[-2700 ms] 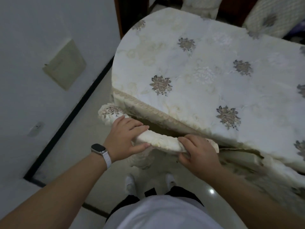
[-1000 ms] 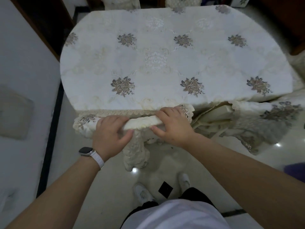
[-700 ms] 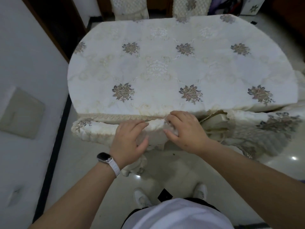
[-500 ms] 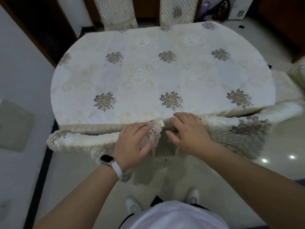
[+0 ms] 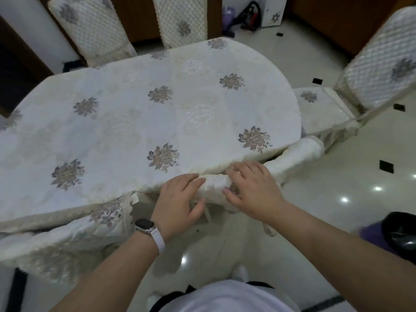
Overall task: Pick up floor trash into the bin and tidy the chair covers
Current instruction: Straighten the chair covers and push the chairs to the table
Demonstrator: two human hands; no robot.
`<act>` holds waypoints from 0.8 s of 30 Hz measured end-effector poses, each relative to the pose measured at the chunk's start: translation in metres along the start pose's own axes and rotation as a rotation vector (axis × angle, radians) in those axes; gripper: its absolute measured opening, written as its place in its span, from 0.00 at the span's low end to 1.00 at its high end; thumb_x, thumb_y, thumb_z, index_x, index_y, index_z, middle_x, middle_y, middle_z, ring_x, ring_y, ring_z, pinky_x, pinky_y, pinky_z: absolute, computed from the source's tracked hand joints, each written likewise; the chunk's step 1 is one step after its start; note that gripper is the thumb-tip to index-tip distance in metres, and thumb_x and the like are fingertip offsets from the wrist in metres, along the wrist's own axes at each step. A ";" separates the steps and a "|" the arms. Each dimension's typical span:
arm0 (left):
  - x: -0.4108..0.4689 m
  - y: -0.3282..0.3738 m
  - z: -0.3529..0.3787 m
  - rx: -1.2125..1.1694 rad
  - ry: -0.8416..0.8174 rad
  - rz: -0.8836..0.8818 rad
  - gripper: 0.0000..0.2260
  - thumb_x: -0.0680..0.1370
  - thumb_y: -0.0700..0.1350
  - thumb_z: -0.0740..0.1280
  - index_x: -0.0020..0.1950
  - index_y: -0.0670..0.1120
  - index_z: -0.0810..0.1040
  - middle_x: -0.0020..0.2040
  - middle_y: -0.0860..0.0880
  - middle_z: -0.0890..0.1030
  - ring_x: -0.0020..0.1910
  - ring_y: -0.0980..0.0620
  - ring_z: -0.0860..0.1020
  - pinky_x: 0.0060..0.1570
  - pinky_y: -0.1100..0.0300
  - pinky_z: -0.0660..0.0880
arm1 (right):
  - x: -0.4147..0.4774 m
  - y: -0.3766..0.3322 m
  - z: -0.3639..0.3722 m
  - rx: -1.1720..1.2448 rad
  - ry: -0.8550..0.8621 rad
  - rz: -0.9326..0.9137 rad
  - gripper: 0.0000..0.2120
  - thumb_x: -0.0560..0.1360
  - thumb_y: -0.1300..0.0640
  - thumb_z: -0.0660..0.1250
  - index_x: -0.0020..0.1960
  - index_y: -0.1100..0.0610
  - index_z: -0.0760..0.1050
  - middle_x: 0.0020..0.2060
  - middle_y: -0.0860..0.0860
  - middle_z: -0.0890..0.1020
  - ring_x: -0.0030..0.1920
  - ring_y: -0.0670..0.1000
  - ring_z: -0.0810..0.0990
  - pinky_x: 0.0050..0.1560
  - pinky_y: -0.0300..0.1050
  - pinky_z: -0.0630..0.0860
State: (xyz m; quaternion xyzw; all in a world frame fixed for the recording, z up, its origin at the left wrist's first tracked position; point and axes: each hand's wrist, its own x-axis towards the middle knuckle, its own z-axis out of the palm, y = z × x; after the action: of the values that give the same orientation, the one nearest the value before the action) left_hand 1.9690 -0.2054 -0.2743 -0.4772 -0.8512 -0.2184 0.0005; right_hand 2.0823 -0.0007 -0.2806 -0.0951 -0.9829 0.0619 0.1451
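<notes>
Standing at the near edge of the tabletop (image 5: 157,122), draped in a cream cloth with grey-brown flower clusters. Gripping the chair cover (image 5: 215,185), a rolled, padded cream strip lying just under the tabletop's near rim and reaching out to the right past its corner. Both hands clamped on that roll, close together but not touching. Left hand (image 5: 177,203) curled over the top, thumb underneath, with a watch (image 5: 145,225) on a white band at the wrist, face dark. Right hand (image 5: 252,192) just beside it, fingers over the roll, thumb pressed into the fabric. Low at the right edge, on the glossy floor (image 5: 337,176), part of the bin (image 5: 400,235): purple with a black liner, well apart from the hands. By the far wall, a white package (image 5: 273,14) with a flower motif, any lettering too small to read.
</notes>
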 end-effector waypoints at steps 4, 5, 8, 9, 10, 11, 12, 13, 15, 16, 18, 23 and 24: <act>0.015 0.018 0.015 -0.007 -0.017 0.027 0.19 0.75 0.52 0.64 0.64 0.46 0.78 0.62 0.47 0.79 0.61 0.46 0.76 0.60 0.48 0.72 | -0.010 0.027 -0.001 0.017 0.041 0.012 0.19 0.74 0.41 0.62 0.51 0.56 0.79 0.51 0.53 0.80 0.53 0.58 0.78 0.60 0.55 0.70; 0.018 0.021 0.018 -0.007 -0.015 0.038 0.19 0.75 0.52 0.64 0.64 0.46 0.78 0.62 0.47 0.79 0.60 0.46 0.76 0.60 0.48 0.72 | -0.012 0.031 0.000 0.020 0.047 0.019 0.20 0.74 0.41 0.61 0.51 0.56 0.79 0.51 0.53 0.80 0.53 0.57 0.78 0.61 0.56 0.69; 0.026 0.028 0.025 0.002 -0.034 0.074 0.19 0.75 0.52 0.63 0.63 0.47 0.78 0.62 0.47 0.78 0.60 0.46 0.76 0.59 0.48 0.73 | -0.013 0.037 0.000 0.006 0.032 0.040 0.20 0.74 0.40 0.61 0.53 0.54 0.79 0.52 0.52 0.80 0.55 0.57 0.78 0.63 0.57 0.68; 0.028 0.029 0.029 0.000 -0.047 0.083 0.19 0.75 0.53 0.63 0.63 0.48 0.78 0.62 0.48 0.78 0.60 0.46 0.76 0.59 0.47 0.73 | -0.013 0.037 0.001 -0.004 0.014 0.049 0.20 0.74 0.40 0.61 0.54 0.54 0.79 0.52 0.52 0.80 0.55 0.57 0.78 0.64 0.57 0.67; 0.029 0.030 0.033 0.000 -0.057 0.096 0.19 0.76 0.53 0.63 0.63 0.48 0.78 0.62 0.48 0.78 0.60 0.45 0.77 0.58 0.47 0.74 | -0.013 0.036 0.001 -0.017 -0.007 0.058 0.21 0.74 0.39 0.60 0.55 0.54 0.79 0.52 0.52 0.80 0.56 0.57 0.77 0.66 0.57 0.65; 0.030 0.030 0.037 0.002 -0.062 0.114 0.19 0.76 0.53 0.63 0.64 0.48 0.78 0.62 0.47 0.78 0.60 0.45 0.77 0.57 0.47 0.74 | -0.014 0.035 0.000 -0.030 -0.025 0.069 0.22 0.75 0.39 0.59 0.56 0.53 0.79 0.52 0.52 0.80 0.58 0.57 0.77 0.66 0.58 0.64; 0.031 0.030 0.041 0.001 -0.062 0.130 0.19 0.76 0.54 0.63 0.64 0.49 0.77 0.62 0.47 0.78 0.60 0.45 0.77 0.56 0.47 0.75 | -0.015 0.035 0.000 -0.042 -0.033 0.079 0.22 0.75 0.39 0.59 0.57 0.53 0.78 0.53 0.52 0.80 0.59 0.56 0.77 0.67 0.58 0.63; 0.030 0.031 0.044 0.000 -0.058 0.143 0.19 0.76 0.54 0.63 0.64 0.49 0.76 0.62 0.47 0.78 0.59 0.45 0.77 0.55 0.47 0.75 | -0.017 0.035 0.000 -0.054 -0.038 0.086 0.22 0.75 0.39 0.59 0.58 0.52 0.78 0.53 0.52 0.80 0.60 0.56 0.76 0.67 0.58 0.62; 0.033 0.031 0.050 0.016 -0.035 0.161 0.19 0.76 0.55 0.63 0.65 0.50 0.75 0.62 0.47 0.78 0.59 0.45 0.77 0.53 0.48 0.76 | -0.018 0.038 -0.003 -0.086 -0.059 0.085 0.22 0.74 0.39 0.59 0.60 0.51 0.78 0.56 0.52 0.80 0.61 0.56 0.76 0.67 0.60 0.63; 0.036 0.031 0.052 0.024 -0.029 0.162 0.19 0.76 0.55 0.62 0.65 0.50 0.75 0.62 0.46 0.78 0.58 0.44 0.77 0.52 0.48 0.75 | -0.017 0.041 -0.004 -0.097 -0.072 0.089 0.23 0.74 0.39 0.59 0.61 0.51 0.78 0.57 0.52 0.80 0.62 0.56 0.76 0.67 0.61 0.64; 0.037 0.031 0.056 0.030 -0.023 0.153 0.19 0.77 0.55 0.61 0.66 0.51 0.75 0.62 0.46 0.78 0.59 0.44 0.76 0.53 0.48 0.74 | -0.018 0.047 -0.007 -0.113 -0.090 0.099 0.25 0.74 0.38 0.58 0.63 0.52 0.78 0.58 0.52 0.80 0.62 0.57 0.76 0.66 0.63 0.65; 0.041 0.039 0.059 0.046 0.006 0.111 0.19 0.78 0.57 0.60 0.66 0.52 0.76 0.59 0.47 0.80 0.58 0.45 0.76 0.52 0.48 0.73 | -0.018 0.067 -0.010 -0.122 -0.104 0.088 0.28 0.74 0.34 0.57 0.63 0.52 0.77 0.58 0.53 0.79 0.62 0.57 0.75 0.66 0.64 0.65; 0.043 0.041 0.060 0.048 0.010 0.098 0.19 0.79 0.57 0.59 0.66 0.52 0.77 0.59 0.47 0.80 0.57 0.44 0.76 0.52 0.48 0.73 | -0.018 0.073 -0.009 -0.113 -0.089 0.068 0.28 0.74 0.34 0.56 0.63 0.52 0.77 0.57 0.53 0.79 0.61 0.57 0.76 0.66 0.64 0.65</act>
State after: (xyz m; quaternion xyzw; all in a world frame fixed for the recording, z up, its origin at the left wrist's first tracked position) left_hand 1.9919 -0.1299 -0.3044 -0.5171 -0.8317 -0.2002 0.0271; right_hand 2.1138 0.0674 -0.2880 -0.1337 -0.9865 0.0156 0.0935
